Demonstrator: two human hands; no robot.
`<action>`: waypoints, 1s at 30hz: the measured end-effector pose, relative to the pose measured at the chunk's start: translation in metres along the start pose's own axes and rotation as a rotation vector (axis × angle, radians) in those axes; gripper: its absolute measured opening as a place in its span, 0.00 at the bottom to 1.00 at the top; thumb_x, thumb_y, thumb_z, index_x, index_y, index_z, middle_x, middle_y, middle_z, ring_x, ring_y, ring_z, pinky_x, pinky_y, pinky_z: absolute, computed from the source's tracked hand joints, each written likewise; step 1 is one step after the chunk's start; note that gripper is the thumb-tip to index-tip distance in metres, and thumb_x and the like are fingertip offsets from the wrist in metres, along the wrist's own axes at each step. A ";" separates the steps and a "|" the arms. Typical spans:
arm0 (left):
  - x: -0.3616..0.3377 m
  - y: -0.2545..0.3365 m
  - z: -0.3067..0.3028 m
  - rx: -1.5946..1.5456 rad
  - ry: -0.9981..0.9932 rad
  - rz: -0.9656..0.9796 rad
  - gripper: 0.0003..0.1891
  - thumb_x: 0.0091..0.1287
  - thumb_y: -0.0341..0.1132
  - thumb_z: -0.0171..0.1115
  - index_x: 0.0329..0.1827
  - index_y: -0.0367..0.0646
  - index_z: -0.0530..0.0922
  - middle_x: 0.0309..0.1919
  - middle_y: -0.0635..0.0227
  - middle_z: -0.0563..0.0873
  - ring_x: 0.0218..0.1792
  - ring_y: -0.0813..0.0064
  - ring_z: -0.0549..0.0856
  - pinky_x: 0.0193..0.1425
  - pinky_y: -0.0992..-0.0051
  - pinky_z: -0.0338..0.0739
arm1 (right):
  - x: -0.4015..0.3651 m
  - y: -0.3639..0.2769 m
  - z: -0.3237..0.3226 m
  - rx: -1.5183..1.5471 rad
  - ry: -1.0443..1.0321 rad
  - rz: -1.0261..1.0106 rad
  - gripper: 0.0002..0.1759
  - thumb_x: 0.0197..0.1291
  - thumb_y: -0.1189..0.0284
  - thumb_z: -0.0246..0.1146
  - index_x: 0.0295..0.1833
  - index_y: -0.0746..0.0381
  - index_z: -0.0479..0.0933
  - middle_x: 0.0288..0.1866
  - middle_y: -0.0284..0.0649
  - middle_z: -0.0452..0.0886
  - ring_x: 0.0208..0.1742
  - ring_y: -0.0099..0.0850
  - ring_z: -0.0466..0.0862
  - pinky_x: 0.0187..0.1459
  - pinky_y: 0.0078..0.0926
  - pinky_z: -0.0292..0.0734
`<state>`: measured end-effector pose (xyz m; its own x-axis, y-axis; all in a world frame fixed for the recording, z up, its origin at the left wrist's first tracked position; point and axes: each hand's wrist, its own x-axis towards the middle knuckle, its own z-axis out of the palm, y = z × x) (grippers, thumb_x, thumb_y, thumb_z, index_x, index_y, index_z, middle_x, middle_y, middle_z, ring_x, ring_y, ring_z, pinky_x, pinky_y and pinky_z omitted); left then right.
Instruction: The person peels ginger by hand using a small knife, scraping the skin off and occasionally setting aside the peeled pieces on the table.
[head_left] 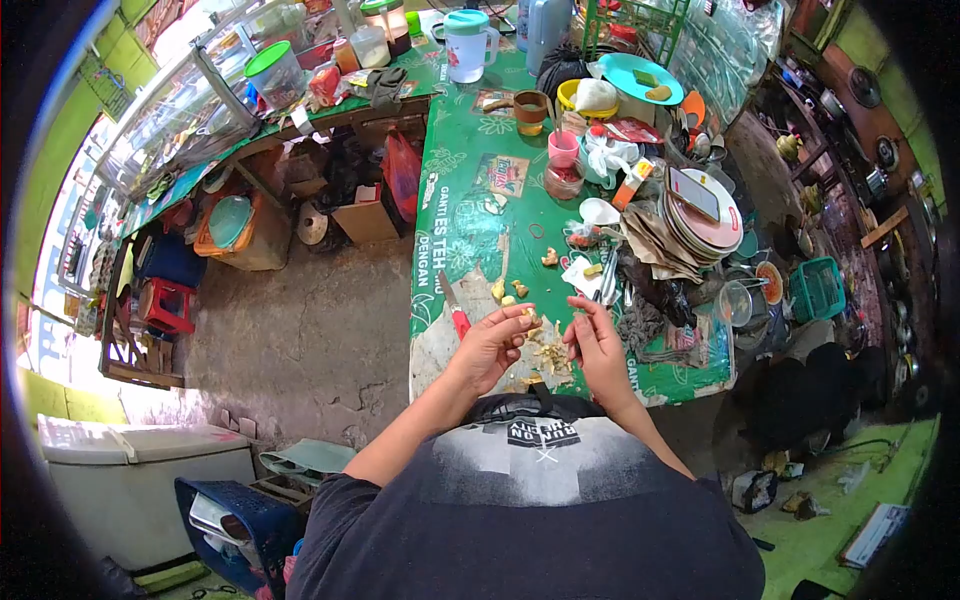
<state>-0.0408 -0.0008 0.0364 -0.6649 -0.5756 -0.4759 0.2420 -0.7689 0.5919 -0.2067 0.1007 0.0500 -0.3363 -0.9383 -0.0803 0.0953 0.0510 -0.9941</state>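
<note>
My left hand (488, 352) is closed, fingertips pinching a small knobbly piece of ginger (531, 318). Just to its right, my right hand (598, 358) has its thumb and fingers drawn together; whatever they hold, if anything, is too small to make out. Pale peelings (550, 352) lie scattered on the table below and between both hands. A knife with a red handle (460, 322) rests beside my left hand, its blade pointing away from me. Several more yellowish ginger pieces (499, 290) lie beyond my fingers, and another knob (550, 258) sits farther off.
The green printed table (465, 215) carries a stack of plates (735, 235) with a phone (693, 193) on top at right. A pink cup (563, 149), an amber-filled mug (530, 115) and a lidded pitcher (467, 55) stand farther back. A white chest (145, 480) is at lower left.
</note>
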 end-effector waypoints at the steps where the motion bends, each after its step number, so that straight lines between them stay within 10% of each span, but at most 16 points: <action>1: 0.000 0.000 -0.002 -0.007 -0.005 0.002 0.16 0.68 0.33 0.65 0.58 0.45 0.78 0.44 0.75 0.86 0.29 0.93 0.74 0.29 0.90 0.65 | 0.001 0.000 0.000 0.000 0.003 0.003 0.18 0.77 0.67 0.50 0.65 0.64 0.68 0.33 0.31 0.74 0.30 0.15 0.70 0.33 0.14 0.68; 7: 0.000 0.004 0.001 0.025 0.022 0.035 0.18 0.69 0.33 0.63 0.61 0.43 0.77 0.39 0.77 0.85 0.28 0.93 0.72 0.28 0.91 0.65 | -0.002 0.002 -0.003 -0.132 -0.102 -0.057 0.17 0.76 0.67 0.53 0.63 0.62 0.71 0.34 0.30 0.75 0.32 0.15 0.72 0.34 0.16 0.70; 12: 0.002 0.002 0.000 0.052 0.047 0.077 0.18 0.70 0.33 0.62 0.61 0.42 0.78 0.32 0.82 0.81 0.28 0.93 0.73 0.28 0.90 0.65 | -0.009 -0.017 0.011 -0.628 -0.114 -0.272 0.21 0.70 0.66 0.59 0.67 0.54 0.71 0.48 0.46 0.82 0.43 0.43 0.84 0.43 0.36 0.78; 30: -0.002 0.003 0.003 0.145 0.154 0.149 0.13 0.69 0.35 0.64 0.54 0.42 0.83 0.30 0.81 0.82 0.27 0.91 0.75 0.30 0.88 0.66 | -0.001 -0.009 0.010 -0.771 -0.163 -0.310 0.22 0.70 0.70 0.57 0.69 0.54 0.71 0.47 0.46 0.83 0.42 0.43 0.83 0.42 0.37 0.78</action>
<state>-0.0403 -0.0008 0.0409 -0.5112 -0.7236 -0.4638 0.2181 -0.6312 0.7443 -0.1977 0.0972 0.0602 -0.0967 -0.9829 0.1566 -0.6649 -0.0533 -0.7450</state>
